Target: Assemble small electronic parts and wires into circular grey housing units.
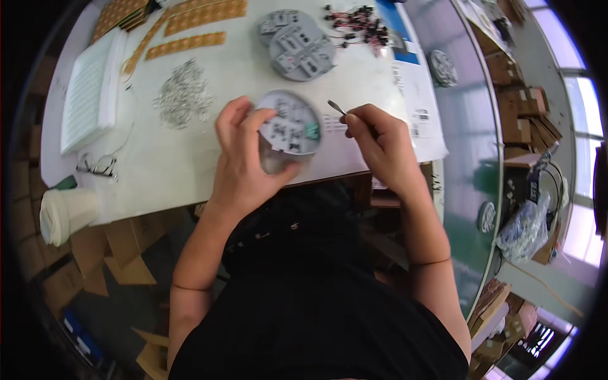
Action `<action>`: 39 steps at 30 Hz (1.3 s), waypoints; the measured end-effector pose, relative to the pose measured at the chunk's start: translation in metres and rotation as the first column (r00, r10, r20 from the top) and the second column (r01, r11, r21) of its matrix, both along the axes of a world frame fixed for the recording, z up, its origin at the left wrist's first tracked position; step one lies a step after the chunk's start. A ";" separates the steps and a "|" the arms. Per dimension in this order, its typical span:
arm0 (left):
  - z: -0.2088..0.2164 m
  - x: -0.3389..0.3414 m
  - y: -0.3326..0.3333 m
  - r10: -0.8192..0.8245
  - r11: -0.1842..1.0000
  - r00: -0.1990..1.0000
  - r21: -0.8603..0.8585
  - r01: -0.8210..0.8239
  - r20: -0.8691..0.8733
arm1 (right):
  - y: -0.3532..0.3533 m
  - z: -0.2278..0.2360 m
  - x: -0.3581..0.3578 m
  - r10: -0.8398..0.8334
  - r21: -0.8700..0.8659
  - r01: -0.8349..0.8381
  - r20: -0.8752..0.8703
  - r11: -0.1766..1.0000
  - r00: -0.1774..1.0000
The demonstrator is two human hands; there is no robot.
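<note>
My left hand point(244, 158) grips a round grey plastic housing point(282, 120) by its left and lower rim, holding it tilted above the table's near side. Small dark and light parts sit in its compartments, and a teal piece point(311, 130) shows at its right. The hand and housing are slightly blurred. To the right, my right hand point(380, 139) pinches a slim metal tool point(337, 108) whose tip points up and left, apart from the housing. Whether it is tweezers or a small pick, I cannot tell. Beyond lie stacked round grey housings point(303, 54) with similar parts.
A heap of small metal pieces point(183, 95) lies left of my hands. Farther off are orange-brown strips point(185, 45) and a bundle of wired connectors point(361, 28). Glasses point(97, 166), a white foam tray point(95, 88) and a white bin point(68, 212) line the left edge.
</note>
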State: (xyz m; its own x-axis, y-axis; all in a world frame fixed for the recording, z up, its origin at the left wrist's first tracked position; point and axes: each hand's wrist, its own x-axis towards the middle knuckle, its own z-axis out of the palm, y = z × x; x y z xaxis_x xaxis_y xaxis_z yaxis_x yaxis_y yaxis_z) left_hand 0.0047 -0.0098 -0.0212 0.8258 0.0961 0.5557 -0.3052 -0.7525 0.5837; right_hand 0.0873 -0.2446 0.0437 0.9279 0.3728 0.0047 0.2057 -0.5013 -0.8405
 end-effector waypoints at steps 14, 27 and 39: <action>0.011 0.012 0.008 -0.212 0.953 0.911 -0.280 0.113 -0.354 | 0.031 0.011 0.018 0.460 -0.545 -0.305 0.171 0.781 0.871; 0.005 0.012 0.006 -0.218 0.933 0.917 -0.347 0.095 -0.334 | 0.032 0.000 0.018 0.468 -0.530 -0.327 0.156 0.783 0.870; 0.004 0.014 0.005 -0.229 0.940 0.929 -0.314 0.134 -0.289 | 0.050 0.018 0.011 0.581 -0.722 -0.320 0.139 0.614 0.802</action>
